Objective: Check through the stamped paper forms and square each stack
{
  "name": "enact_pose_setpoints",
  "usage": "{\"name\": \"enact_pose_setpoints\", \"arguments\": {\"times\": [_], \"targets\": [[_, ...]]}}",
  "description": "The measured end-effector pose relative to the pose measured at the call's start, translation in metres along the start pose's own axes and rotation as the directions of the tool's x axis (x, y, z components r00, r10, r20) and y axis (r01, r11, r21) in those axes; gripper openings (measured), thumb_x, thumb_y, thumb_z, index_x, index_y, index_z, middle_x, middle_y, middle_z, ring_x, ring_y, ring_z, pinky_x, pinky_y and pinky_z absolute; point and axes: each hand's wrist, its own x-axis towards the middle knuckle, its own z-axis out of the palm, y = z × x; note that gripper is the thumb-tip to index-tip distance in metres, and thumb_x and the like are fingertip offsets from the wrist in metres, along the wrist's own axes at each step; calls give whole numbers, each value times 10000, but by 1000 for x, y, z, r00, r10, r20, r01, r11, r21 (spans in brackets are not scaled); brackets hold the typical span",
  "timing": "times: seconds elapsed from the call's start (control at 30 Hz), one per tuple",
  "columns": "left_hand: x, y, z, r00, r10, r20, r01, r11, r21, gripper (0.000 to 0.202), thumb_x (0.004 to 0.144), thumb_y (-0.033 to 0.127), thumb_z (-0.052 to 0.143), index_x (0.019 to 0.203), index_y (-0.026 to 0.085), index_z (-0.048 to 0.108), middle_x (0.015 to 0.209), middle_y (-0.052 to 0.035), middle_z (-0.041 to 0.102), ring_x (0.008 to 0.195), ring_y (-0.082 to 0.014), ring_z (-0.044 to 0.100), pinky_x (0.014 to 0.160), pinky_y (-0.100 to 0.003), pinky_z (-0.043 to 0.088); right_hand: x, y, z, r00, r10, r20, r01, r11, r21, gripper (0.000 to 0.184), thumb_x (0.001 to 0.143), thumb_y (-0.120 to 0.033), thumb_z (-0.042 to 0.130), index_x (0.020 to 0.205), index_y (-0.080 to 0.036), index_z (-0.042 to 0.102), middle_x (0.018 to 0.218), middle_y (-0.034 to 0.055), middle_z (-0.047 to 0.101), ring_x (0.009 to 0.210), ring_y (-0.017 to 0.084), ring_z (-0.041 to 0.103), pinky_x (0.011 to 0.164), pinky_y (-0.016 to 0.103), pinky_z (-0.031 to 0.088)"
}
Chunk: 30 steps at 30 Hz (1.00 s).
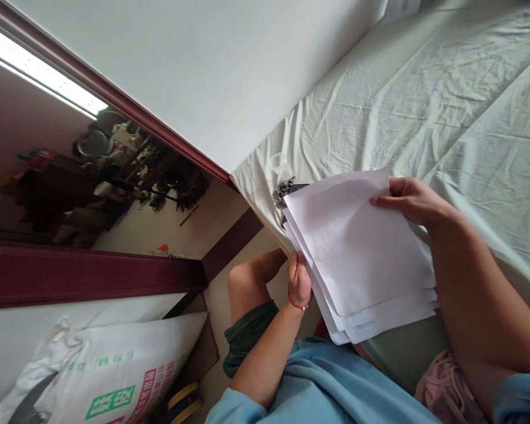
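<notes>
Several white paper sheets (357,247) lie in a loose, uneven stack between my hands, above my lap and the table's edge. My right hand (408,200) pinches the top right edge, thumb on the upper face. On the left side, my left hand (299,280) grips the stack's edge, its fingers partly hidden by the paper; a red cord bracelet (297,304) circles that wrist. Small lines of print show near the bottom edges of the sheets. Just beyond the stack are a bunch of keys (281,191) and a dark object (299,188) mostly covered by the paper.
A wrinkled pale cloth (401,112) covers the table, with a clear plastic cup (278,162) near the white wall (212,70). At lower left stands a white printed sack (115,371). Through the doorway, cluttered shelving (128,171) shows. A pink cloth (446,388) lies at lower right.
</notes>
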Motion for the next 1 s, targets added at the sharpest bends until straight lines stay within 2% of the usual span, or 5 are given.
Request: {"name": "enact_pose_setpoints", "arguments": {"times": [0.2, 0.43, 0.67, 0.9, 1.0], "targets": [[-1, -14, -2, 986, -80, -144, 71, 995, -65, 490, 976, 628, 753, 1243, 223, 825, 1519, -118, 762, 1605, -344, 560, 1390, -454, 393, 4, 1, 4, 997, 68, 24, -67, 996, -57, 474, 688, -419, 1049, 1092, -245, 873, 1012, 77, 863, 877, 293, 834, 696, 346, 695], [1, -25, -7, 962, -151, -226, 137, 988, -74, 473, 1005, 603, 727, 1246, 206, 820, 1636, -136, 675, 1661, -353, 491, 1429, -477, 340, 3, 1, 8, 992, 124, -1, -124, 992, -22, 440, 699, -364, 1027, 1084, -223, 867, 995, 79, 864, 855, 280, 832, 660, 323, 687], [-1, -20, -4, 982, -116, -152, 108, 992, -66, 540, 999, 639, 727, 1326, 217, 807, 1608, -124, 701, 1632, -349, 530, 1424, -484, 348, 4, 2, 6, 994, 96, -56, -100, 993, -61, 454, 716, -389, 1013, 1122, -242, 872, 931, 75, 851, 729, 255, 793, 509, 287, 606], [-1, -13, -4, 983, -95, -160, 91, 995, -32, 563, 996, 698, 681, 1258, 225, 838, 1516, -118, 762, 1600, -348, 563, 1400, -480, 384, 4, -2, 7, 985, 116, -126, -115, 993, 15, 419, 679, -356, 1012, 1044, -228, 850, 946, 75, 847, 730, 233, 783, 552, 278, 625], [-2, -3, -4, 997, -43, -62, 43, 999, 2, 591, 1005, 723, 651, 1236, 216, 849, 1422, -130, 806, 1501, -363, 653, 1374, -508, 418, 6, -1, 5, 986, 120, -119, -122, 993, -4, 466, 655, -392, 1024, 1057, -232, 850, 898, 71, 834, 709, 247, 771, 535, 301, 616]]}}
